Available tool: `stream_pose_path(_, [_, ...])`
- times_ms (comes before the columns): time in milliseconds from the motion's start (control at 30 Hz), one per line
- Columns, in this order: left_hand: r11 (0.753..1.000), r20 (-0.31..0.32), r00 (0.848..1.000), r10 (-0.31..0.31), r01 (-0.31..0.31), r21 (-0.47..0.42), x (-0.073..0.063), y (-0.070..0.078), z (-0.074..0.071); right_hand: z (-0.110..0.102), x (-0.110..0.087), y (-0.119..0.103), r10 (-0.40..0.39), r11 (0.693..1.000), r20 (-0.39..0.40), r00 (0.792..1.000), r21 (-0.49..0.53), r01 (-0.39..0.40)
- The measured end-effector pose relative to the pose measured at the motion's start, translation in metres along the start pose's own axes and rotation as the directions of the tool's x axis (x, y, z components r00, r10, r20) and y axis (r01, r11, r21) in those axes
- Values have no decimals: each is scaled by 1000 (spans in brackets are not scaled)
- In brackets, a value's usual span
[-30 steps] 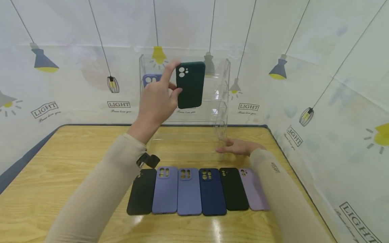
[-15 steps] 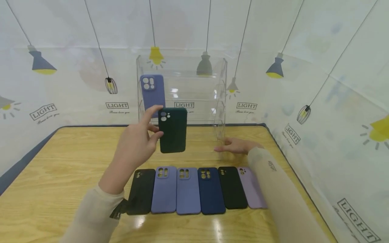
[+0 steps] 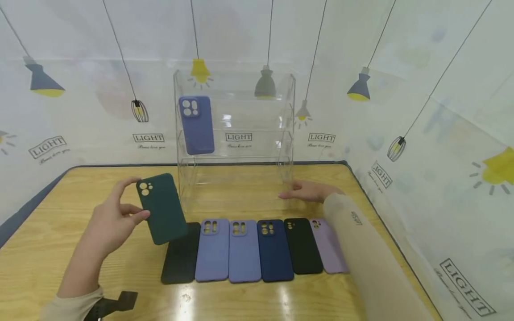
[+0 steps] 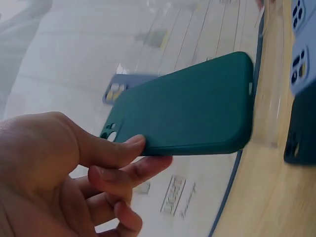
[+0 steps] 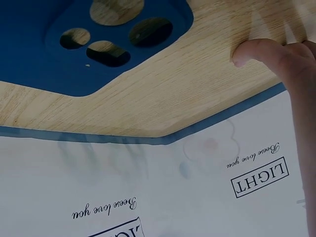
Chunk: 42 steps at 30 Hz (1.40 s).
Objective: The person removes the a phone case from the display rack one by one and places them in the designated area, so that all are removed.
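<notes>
My left hand pinches a dark green phone case by its side edge, camera cutouts at the top left. The case is tilted above the table, its lower corner overlapping a black case in the head view. In the left wrist view, the thumb lies on the back of the green case. My right hand holds the lower right corner of a clear tiered display rack, thumb in front, the other fingers partly hidden. A periwinkle phone case stands upright at the rack's left.
Along the table lies a row of phone cases: periwinkle, another periwinkle case, navy, black and lilac. My right sleeve partly covers the lilac one. A printed wall covering encloses the back and right.
My left hand has brought the green case down and left, away from the front of the rack. The periwinkle case in the rack is now fully in view. My right hand stays at the rack's corner.
</notes>
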<state>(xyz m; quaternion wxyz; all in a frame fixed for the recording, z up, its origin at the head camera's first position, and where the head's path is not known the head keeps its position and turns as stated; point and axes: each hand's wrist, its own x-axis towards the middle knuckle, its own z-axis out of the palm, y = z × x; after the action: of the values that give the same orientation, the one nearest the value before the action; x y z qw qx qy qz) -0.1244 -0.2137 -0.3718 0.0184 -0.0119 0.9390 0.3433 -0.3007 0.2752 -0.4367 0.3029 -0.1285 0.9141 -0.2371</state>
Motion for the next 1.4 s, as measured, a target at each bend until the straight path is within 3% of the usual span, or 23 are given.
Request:
stream_pose_path(100, [998, 99, 994, -54, 57, -24, 1, -26, -14, -1, 0, -2, -10, 1000, -4, 1000, -22, 10])
stream_pose_path(200, [991, 222, 969, -105, 120, -56, 5, -48, -22, -2, -1, -4, -10, 1000, -2, 1000, -28, 10])
stream_pose_path(367, [974, 394, 903, -169, 214, -74, 14, -73, -12, -2, -3, -5, -1, 1000, -5, 1000, -12, 1])
stream_pose_path(467, [971, 439, 881, -178, 230, -69, 15, -82, -3, -2, -3, -6, 0, 1000, 2, 1000, 0, 0])
stream_pose_path(533, [974, 443, 879, -174, 220, -54, 16, -86, 2, -1, -2, -6, 5, 1000, 4, 1000, 2, -5])
stream_pose_path(867, [993, 421, 901, -106, 119, -5, 23, -83, 13, -1, -4, -5, 1, 1000, -6, 1000, -4, -1])
stream_pose_path(1000, [995, 410, 908, -88, 58, 87, 24, -81, 12, -1, -4, -4, 3, 1000, -8, 1000, 2, -3])
stream_pose_path(1100, [982, 385, 919, -86, 13, 188, 24, -80, 12, -1, -4, -3, 9, 1000, -8, 1000, 11, -9])
stream_pose_path(1233, [967, 360, 927, -106, 12, 253, 22, -78, 11, -1, -4, -3, 16, 1000, -2, 1000, 19, -16])
stream_pose_path(1400, [971, 359, 927, -113, 26, 239, 24, -69, 6, 0, -5, -3, 19, 1000, 1, 1000, 25, -19])
